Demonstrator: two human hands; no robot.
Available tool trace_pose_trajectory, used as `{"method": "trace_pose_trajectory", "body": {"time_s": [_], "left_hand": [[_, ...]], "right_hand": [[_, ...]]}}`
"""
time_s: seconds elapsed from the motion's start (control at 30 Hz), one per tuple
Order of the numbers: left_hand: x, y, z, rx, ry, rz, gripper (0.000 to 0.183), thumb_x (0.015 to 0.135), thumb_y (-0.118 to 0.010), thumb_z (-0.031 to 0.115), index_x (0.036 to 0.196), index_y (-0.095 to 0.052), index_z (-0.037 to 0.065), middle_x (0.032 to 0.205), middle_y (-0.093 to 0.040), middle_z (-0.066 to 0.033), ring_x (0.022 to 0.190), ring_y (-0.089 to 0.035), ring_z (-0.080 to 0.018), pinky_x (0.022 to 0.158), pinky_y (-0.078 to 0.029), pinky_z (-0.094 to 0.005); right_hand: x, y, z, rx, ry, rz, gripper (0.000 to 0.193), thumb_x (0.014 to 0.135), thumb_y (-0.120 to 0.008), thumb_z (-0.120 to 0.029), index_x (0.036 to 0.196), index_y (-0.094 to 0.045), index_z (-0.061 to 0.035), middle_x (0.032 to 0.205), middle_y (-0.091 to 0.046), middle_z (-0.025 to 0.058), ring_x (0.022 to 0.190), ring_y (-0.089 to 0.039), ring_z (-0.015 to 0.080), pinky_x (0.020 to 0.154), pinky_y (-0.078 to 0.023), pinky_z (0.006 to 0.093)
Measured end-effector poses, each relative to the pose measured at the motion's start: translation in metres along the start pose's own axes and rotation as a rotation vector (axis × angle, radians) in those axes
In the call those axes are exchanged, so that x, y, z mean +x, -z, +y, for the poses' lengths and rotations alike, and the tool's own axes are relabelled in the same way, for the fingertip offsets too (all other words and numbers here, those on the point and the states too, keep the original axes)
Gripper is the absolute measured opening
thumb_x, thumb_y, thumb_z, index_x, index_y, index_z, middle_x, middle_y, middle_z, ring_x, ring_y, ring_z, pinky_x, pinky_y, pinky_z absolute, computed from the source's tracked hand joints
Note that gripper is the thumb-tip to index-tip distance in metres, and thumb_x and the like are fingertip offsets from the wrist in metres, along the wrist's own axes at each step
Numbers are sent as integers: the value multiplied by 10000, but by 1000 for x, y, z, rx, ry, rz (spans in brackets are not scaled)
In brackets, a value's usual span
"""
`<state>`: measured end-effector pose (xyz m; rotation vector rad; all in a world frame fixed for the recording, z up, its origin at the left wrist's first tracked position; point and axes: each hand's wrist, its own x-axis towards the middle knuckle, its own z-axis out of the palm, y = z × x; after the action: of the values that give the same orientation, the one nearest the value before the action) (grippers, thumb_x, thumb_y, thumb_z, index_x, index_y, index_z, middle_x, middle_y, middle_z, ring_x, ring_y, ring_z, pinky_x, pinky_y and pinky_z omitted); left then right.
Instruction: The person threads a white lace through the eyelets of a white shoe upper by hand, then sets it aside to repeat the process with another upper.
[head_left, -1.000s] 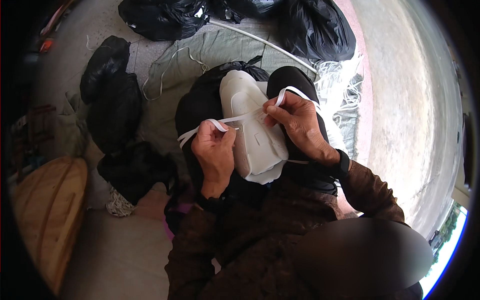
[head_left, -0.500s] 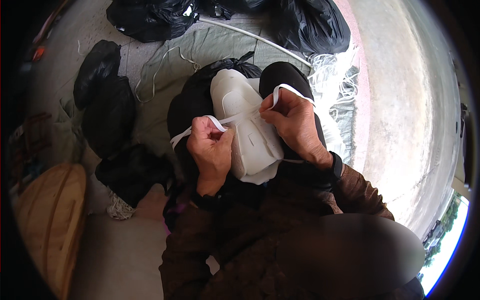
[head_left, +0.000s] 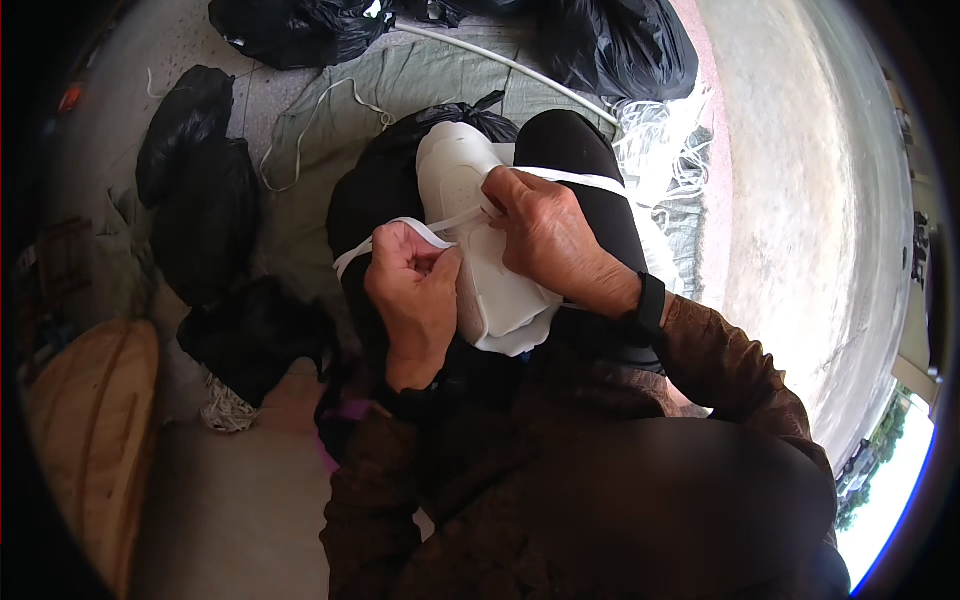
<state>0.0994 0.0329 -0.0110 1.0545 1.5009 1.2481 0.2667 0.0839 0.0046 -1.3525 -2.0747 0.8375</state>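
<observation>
Head view: I'd keep the white strap (head_left: 462, 219) flat and taut, left hand (head_left: 413, 305) and right hand (head_left: 558, 238) both pinching it.

White piece (head_left: 452, 165), centre: no readable text; partly covered
Strap (head_left: 580, 178), centre: no lettering legible
Wristband (head_left: 652, 300), right of centre: dark, nothing to read
Bags (head_left: 205, 225), left and top: no print legible
Board (head_left: 100, 400), lower left: no readable marks
Right edge: too small and blurred to read

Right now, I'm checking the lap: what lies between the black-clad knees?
The head view shows white moulded pieces, with a white strap across them.
</observation>
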Motion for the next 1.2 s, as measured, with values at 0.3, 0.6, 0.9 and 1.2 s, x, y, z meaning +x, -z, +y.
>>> {"method": "trace_pose_trajectory", "body": {"time_s": [0.3,0.6,0.9,1.2], "left_hand": [[-3,4,-4,56,-36,-33,228,805,-700,-94,924,-527,-5,822,-619,-39,662,-577,-76,605,-496,-228],[-25,7,11,421,-166,-79,527,678,-827,91,1060,-474,2,770,-585,-83,633,-572,-188,609,-510,-337],[-12,6,11,479,-254,-62,469,635,-652,-101,1059,-480,4,776,-538,-83,653,-560,-186,636,-500,-318],[-12,21,10,588,-385,-134,803,683,-702,-117,1421,-395,-41,990,-713,-214,896,-731,-337,813,-582,-380]], "right_hand": [[-4,6,1,155,-364,113,168,778,-691,41,885,-567,8,768,-652,170,688,-675,272,677,-537,347],[-10,-14,-10,225,-436,180,183,824,-707,3,916,-549,-7,839,-659,207,785,-679,349,722,-531,388],[-7,-4,-11,197,-461,12,456,758,-786,-56,1131,-530,-2,963,-668,207,905,-685,353,782,-541,419],[-15,-21,-17,-17,-260,-149,1154,631,-883,-114,1557,-197,-45,1487,-317,310,1357,-380,486,1151,-341,506]]}}
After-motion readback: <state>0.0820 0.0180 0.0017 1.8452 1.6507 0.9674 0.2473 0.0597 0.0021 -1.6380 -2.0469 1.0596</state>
